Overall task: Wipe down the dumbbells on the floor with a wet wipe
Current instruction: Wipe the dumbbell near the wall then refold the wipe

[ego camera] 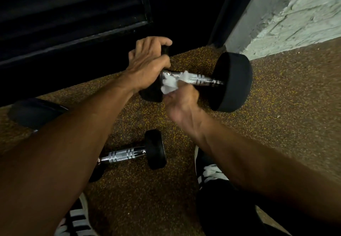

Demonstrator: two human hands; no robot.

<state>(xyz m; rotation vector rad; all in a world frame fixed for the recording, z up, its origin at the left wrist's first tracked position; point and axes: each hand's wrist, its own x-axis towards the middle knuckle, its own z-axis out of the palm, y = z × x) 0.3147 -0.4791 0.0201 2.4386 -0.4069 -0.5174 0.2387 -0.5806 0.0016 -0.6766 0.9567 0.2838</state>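
Left hand (147,65) grip closed on large dumbbell (232,81) head at frame centre, right hand (181,104) grip pinching wet wipe (171,83) against its chrome handle, smaller dumbbell (129,155) below on speckled floor (276,125)

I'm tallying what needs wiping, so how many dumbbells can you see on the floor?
2. The larger dumbbell is farther away, near the wall, gripped by the left hand. The smaller dumbbell lies nearer, partly under the left forearm. More may be hidden outside the view.

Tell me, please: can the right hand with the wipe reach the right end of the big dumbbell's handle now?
Probably yes. The right hand presses the wet wipe on the handle of the large dumbbell; the chrome toward the right head lies bare, with nothing across it. The left hand grips the other head, away from that stretch.
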